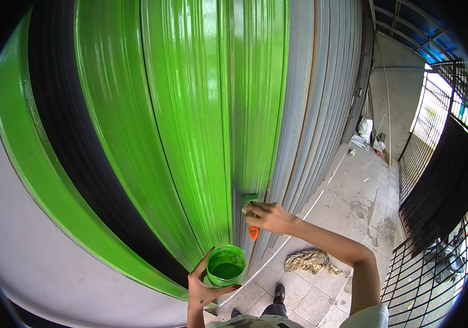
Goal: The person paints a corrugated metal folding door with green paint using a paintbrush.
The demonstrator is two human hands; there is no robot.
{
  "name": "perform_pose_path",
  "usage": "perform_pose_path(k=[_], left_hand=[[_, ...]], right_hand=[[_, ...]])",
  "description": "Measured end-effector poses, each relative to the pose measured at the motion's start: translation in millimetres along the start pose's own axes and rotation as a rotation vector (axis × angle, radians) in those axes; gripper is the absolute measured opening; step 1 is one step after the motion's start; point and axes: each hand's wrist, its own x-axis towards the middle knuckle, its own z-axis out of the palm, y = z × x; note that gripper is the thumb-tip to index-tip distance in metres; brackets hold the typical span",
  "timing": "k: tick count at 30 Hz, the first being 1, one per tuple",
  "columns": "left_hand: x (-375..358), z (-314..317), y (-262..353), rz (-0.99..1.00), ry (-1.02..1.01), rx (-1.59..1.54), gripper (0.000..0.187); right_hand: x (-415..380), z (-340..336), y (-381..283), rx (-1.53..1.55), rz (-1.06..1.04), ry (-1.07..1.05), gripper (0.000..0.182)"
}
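My right hand [269, 217] is closed around a paintbrush [253, 233] with an orange handle, its bristle end against the lower part of a ribbed metal shutter [190, 109]. Wet-looking green paint covers the panels left of the brush and above it; bare grey metal shows just below and to the right. My left hand [202, 288] grips a small tub [226, 265] of green paint, thumb and fingers around its sides. The tub is tilted toward me, with paint smeared inside its wall and rim.
Unpainted grey shutter panels [321, 82] run off to the right. A crumpled, stained cloth [307, 261] lies on the tiled floor [313, 298] near my feet. Black metal grating [408, 284] borders the right side. Bags and small items [365, 131] sit at the far end.
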Motion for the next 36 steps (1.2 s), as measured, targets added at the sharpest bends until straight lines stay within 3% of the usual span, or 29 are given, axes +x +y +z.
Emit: perform_pose_path(k=[2,6,9,16,19,20,22,24,27,33,36], left_hand=[[-2.6,3.4,2.4,0.003,0.006,0.002,0.094],[-1.3,2.9,5.2,0.009,0.004,-0.017,0.094],[-2.5,2.5,4.1,0.000,-0.001,-0.017,0.094],[-2.0,1.5,11.2,-0.010,-0.005,-0.026,0.095],[-3.0,1.2,7.6,-0.004,-0.006,-0.027,0.095],[-4.8,1.7,8.2,-0.005,-0.006,-0.014,0.095],[-6.4,2.1,14.7,-0.007,-0.005,0.014,0.095],[-8.3,1.8,11.3,-0.014,-0.008,-0.004,0.095],[-5.6,0.9,8.3,-0.020,-0.016,-0.009,0.096],[-3.6,0.6,2.5,-0.012,-0.019,-0.027,0.096],[-5.0,1.2,6.4,-0.037,-0.012,-0.034,0.096]], right_hand=[[34.2,-32.0,25.9,-0.011,0.113,-0.027,0.014],[102.3,-93.9,73.3,-0.295,0.042,0.415,0.013],[118.8,-110.6,87.5,-0.352,0.141,0.451,0.014],[35.7,-13.8,10.4,-0.121,-0.013,0.030,0.012],[34.4,-25.8,-0.7,0.115,0.156,-0.425,0.011],[32.4,-15.5,9.0,0.077,0.089,-0.178,0.011],[63.1,-44.4,37.9,-0.032,0.135,0.012,0.020],[98.3,-81.3,65.5,-0.159,0.071,0.332,0.014],[119.7,-108.2,72.4,-0.304,0.135,0.503,0.015],[55.1,-15.2,27.2,-0.235,0.109,0.254,0.013],[20.3,10.9,-14.5,-0.057,0.135,0.042,0.014]])
